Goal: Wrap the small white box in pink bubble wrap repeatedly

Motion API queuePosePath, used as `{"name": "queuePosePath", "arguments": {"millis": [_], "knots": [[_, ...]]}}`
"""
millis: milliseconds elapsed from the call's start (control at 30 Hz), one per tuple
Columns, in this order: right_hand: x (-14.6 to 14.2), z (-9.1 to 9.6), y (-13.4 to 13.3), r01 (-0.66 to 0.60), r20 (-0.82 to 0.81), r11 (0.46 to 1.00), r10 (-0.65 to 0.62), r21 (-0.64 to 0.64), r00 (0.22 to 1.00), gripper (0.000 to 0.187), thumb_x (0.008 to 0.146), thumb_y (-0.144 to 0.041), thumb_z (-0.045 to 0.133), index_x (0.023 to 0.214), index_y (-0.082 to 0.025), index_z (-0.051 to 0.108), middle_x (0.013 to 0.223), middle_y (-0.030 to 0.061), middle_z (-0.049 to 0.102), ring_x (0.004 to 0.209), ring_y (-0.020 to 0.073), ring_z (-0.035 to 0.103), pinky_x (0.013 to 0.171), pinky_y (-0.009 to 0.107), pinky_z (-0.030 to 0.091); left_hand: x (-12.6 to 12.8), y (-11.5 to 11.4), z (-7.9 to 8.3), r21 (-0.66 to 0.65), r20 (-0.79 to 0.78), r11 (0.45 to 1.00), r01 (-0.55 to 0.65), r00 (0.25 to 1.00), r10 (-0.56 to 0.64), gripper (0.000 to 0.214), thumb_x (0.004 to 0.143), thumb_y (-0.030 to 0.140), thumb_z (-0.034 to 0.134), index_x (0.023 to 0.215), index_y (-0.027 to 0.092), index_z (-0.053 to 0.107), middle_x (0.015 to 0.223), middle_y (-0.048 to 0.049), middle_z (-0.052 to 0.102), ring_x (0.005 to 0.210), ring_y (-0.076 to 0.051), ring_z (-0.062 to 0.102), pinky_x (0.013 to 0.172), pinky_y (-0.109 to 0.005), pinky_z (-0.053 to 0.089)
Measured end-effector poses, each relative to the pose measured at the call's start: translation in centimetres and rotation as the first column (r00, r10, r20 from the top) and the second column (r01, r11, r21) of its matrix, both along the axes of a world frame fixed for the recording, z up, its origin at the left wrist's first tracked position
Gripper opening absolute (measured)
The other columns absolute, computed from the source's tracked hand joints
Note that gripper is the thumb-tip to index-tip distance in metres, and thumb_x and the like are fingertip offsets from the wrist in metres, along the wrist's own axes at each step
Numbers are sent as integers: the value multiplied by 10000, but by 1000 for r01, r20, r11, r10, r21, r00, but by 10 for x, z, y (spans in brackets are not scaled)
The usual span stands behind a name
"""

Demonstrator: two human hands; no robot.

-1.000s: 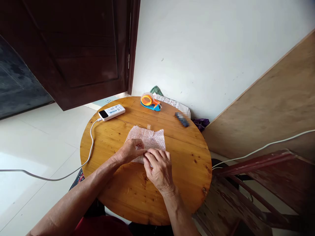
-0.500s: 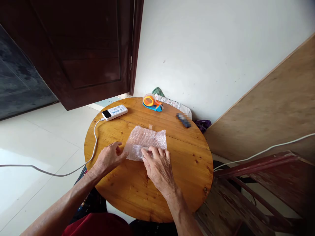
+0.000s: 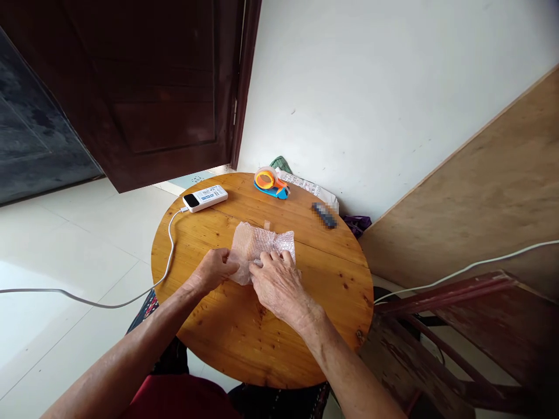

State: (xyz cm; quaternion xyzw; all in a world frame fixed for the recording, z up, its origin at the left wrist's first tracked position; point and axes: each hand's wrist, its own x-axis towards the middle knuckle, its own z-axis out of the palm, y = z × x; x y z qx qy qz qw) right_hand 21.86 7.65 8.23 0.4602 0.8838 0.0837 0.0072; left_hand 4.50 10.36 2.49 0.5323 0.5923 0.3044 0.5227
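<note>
A sheet of clear bubble wrap (image 3: pixel 262 244) lies in the middle of a round wooden table (image 3: pixel 262 337). My left hand (image 3: pixel 216 270) grips the wrap's near left edge with curled fingers. My right hand (image 3: pixel 275 279) presses down on the near part of the wrap, fingers bent over a fold. Whatever lies inside the fold is hidden under the fingers. A small piece of tape (image 3: pixel 266 224) sticks to the table just beyond the wrap.
An orange and blue tape dispenser (image 3: pixel 269 181) sits at the table's far edge, by a white power bank (image 3: pixel 205 198) with a white cable (image 3: pixel 170 250) running off left. A dark small object (image 3: pixel 324 214) lies at the far right. A dark wooden chair (image 3: pixel 458 326) stands to the right.
My left hand moved back onto the wrap's left edge and closed on it after lifting off. My right hand slid further onto the wrap, folding its near part over.
</note>
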Motion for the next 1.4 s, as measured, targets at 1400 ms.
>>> {"name": "queuePosePath", "arguments": {"millis": [1400], "knots": [[32, -51, -13, 310, -832, 803, -552, -510, 61, 542, 787, -325, 605, 1286, -119, 561, 726, 3, 666, 662, 167, 625, 610, 275, 499, 40, -21, 26, 333, -712, 723, 605, 664, -227, 211, 906, 229, 539, 1037, 229, 704, 1097, -86, 583, 950, -230, 653, 793, -345, 555]]}}
